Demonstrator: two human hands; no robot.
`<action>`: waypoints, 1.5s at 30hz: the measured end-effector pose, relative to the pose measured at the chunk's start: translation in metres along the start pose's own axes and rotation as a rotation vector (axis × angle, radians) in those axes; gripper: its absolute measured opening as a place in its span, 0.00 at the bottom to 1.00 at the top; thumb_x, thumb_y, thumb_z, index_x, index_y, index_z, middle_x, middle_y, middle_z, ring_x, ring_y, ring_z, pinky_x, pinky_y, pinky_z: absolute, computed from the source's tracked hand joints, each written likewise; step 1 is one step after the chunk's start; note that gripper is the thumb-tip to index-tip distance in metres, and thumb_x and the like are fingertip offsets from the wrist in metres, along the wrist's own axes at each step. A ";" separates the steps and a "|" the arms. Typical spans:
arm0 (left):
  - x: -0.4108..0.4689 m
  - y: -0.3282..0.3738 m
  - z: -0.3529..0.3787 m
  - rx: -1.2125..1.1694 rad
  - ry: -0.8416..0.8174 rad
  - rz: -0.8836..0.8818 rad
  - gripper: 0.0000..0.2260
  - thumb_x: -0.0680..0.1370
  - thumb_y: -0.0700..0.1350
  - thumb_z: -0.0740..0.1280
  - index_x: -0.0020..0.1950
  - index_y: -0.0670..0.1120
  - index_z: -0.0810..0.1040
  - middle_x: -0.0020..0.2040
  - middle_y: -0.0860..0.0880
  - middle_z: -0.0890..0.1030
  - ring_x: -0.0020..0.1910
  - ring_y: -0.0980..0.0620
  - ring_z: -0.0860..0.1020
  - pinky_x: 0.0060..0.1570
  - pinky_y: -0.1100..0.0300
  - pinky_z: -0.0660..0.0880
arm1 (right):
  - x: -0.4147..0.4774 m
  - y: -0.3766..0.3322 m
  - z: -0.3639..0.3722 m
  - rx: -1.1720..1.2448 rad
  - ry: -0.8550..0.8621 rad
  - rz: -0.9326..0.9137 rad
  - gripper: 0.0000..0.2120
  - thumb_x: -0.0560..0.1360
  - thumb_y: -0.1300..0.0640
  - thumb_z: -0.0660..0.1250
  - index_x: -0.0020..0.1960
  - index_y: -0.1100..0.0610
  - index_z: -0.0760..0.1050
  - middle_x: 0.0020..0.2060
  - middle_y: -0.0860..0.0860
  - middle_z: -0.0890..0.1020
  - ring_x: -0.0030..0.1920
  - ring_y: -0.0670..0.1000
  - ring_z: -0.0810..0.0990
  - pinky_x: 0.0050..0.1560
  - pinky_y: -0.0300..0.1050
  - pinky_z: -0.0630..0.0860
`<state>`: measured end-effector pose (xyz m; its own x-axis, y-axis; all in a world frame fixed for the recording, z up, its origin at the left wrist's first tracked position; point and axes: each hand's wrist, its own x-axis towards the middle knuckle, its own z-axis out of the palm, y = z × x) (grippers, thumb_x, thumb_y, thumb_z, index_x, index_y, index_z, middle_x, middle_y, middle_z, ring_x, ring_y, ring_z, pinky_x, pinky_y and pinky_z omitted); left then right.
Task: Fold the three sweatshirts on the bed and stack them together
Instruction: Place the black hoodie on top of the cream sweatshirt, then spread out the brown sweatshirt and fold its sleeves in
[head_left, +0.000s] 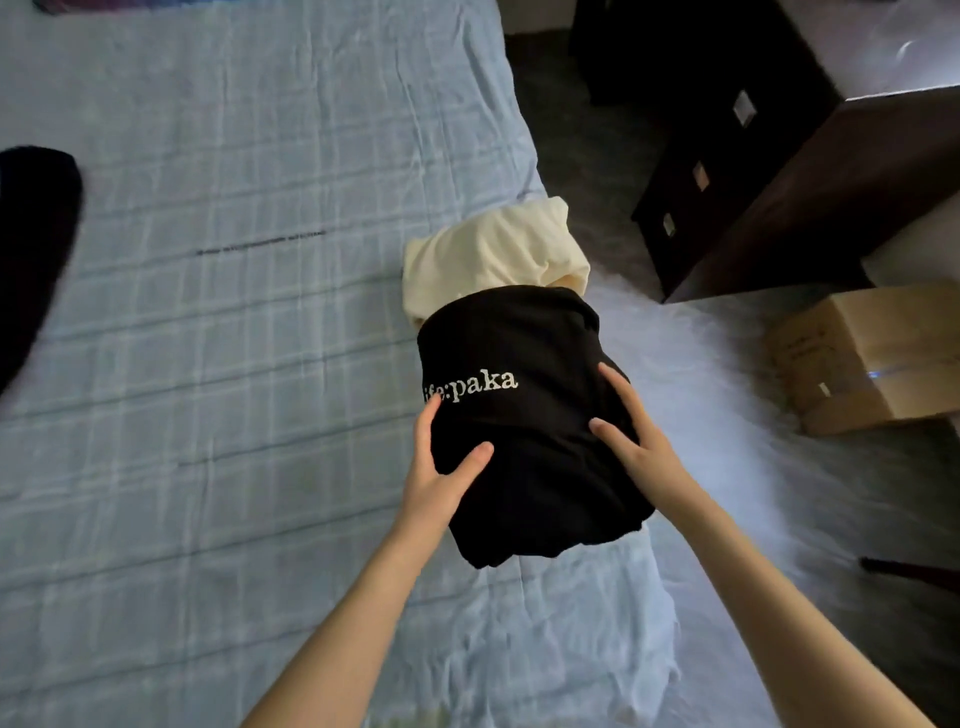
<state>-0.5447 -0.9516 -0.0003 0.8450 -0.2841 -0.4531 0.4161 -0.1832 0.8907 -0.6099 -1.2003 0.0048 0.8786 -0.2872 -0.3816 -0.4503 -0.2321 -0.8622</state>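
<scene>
**Two folded sweatshirts at the bed's edge**

One bed, one dresser, one box. A dark garment lies at the bed's left. One cream sweatshirt lies folded at the bed's right edge. One black sweatshirt, lettered "paka", overlaps its near end. The left hand and right hand grip the black one's sides, thumbs on top.
</scene>
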 end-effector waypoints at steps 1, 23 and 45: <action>0.015 -0.013 0.008 -0.005 0.025 -0.007 0.35 0.67 0.61 0.76 0.68 0.75 0.62 0.60 0.78 0.70 0.60 0.75 0.71 0.50 0.77 0.71 | 0.020 0.014 -0.001 -0.012 -0.021 0.006 0.29 0.81 0.53 0.65 0.73 0.27 0.59 0.65 0.20 0.65 0.65 0.24 0.65 0.62 0.29 0.63; 0.097 -0.104 0.073 1.272 0.083 0.328 0.31 0.82 0.58 0.48 0.80 0.42 0.51 0.81 0.43 0.53 0.80 0.45 0.50 0.77 0.45 0.51 | 0.091 0.111 0.077 -0.837 0.103 -0.328 0.25 0.83 0.46 0.48 0.80 0.41 0.55 0.79 0.47 0.60 0.81 0.53 0.51 0.79 0.56 0.49; -0.273 0.129 -0.113 1.141 0.559 0.606 0.22 0.78 0.53 0.63 0.67 0.42 0.77 0.62 0.45 0.80 0.62 0.47 0.75 0.65 0.57 0.67 | -0.191 -0.207 0.104 -0.693 -0.142 -0.945 0.23 0.81 0.46 0.58 0.71 0.58 0.74 0.65 0.56 0.78 0.67 0.60 0.74 0.67 0.61 0.70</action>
<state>-0.6842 -0.7910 0.2425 0.9244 -0.2361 0.2995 -0.3257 -0.8973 0.2981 -0.6678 -1.0009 0.2213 0.8997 0.3648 0.2399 0.4365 -0.7650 -0.4735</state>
